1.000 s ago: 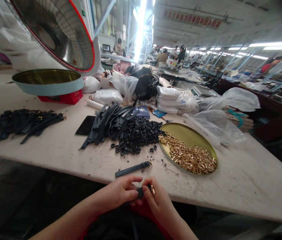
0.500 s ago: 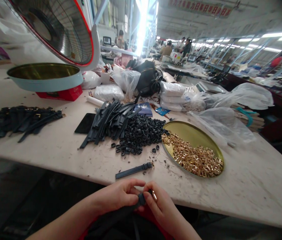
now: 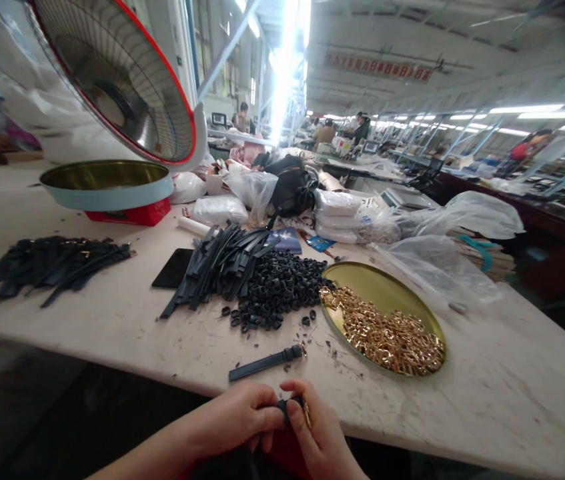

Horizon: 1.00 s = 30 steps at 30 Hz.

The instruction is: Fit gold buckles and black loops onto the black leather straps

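Just off the table's front edge, my left hand [image 3: 255, 415] and my right hand [image 3: 309, 423] are closed on one dark strap [image 3: 283, 404] with a gold buckle [image 3: 307, 413] at its right end. My left fingers pinch the strap, and my right thumb and fingers hold it by the buckle. Much of the strap is hidden by my fingers. A strap with a buckle and loop [image 3: 265, 363] lies on the table in front of my hands. Farther off are a heap of small black loops [image 3: 282, 287] and a pile of loose dark straps [image 3: 222, 263].
Gold buckles [image 3: 392, 340] fill part of a round gold tray [image 3: 362, 277] at the right. Buckled straps [image 3: 57, 263] lie at the left, below a blue-rimmed tin [image 3: 107, 197] and a fan [image 3: 117, 87]. Plastic bags [image 3: 437, 260] and a black bag [image 3: 289, 183] stand behind.
My view has tilted up a little, so the table things sit lower. My hands have stayed on the strap; the fingers of both have shifted around its loop and buckle end.
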Motion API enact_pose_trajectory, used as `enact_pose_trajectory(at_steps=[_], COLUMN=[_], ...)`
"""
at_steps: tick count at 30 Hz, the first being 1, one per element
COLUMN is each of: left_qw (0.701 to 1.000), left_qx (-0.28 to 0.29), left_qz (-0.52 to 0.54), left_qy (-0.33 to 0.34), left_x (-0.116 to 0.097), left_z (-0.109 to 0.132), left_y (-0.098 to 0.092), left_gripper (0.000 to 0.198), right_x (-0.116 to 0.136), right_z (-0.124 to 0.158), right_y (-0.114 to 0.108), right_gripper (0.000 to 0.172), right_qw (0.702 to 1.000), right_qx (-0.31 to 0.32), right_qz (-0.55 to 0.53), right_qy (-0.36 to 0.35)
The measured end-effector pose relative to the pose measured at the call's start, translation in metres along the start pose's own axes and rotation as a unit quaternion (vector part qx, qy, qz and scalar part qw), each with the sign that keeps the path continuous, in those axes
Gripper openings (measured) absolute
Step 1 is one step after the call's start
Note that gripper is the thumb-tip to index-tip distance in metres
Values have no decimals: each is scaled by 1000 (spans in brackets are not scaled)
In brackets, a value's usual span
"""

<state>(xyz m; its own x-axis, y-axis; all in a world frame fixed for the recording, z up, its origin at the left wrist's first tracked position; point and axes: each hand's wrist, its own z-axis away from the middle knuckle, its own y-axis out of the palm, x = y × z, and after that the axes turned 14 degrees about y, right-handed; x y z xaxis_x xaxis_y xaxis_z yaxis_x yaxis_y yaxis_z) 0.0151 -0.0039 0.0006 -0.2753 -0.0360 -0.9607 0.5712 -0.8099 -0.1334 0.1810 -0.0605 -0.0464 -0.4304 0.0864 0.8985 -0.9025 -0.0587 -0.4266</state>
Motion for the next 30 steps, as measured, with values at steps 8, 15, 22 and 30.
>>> enact_pose_trajectory(at_steps=[8,15,22,30], left_qw=[961,901,908,853], left_qx=[-79,-116,-113,-222], left_qz=[-252,-410,-393,-457], left_qy=[80,81,95,122], left_x=[-2,-16,-4,0], left_z=[-22,-32,-38,-58], left_y=[5,-13,-7,-76], left_gripper=[31,30,30,23], right_x=[1,8,-11,-25], right_z=[-22,-45,-55,-94], right_y=[7,3,4,-12], right_gripper=[35,40,36,24], right_qw=[993,988,987,947], right_qx=[-49,-119,-156,-211], right_qz=[-103,-82,34,225], right_qy=[28,60,-12,-93])
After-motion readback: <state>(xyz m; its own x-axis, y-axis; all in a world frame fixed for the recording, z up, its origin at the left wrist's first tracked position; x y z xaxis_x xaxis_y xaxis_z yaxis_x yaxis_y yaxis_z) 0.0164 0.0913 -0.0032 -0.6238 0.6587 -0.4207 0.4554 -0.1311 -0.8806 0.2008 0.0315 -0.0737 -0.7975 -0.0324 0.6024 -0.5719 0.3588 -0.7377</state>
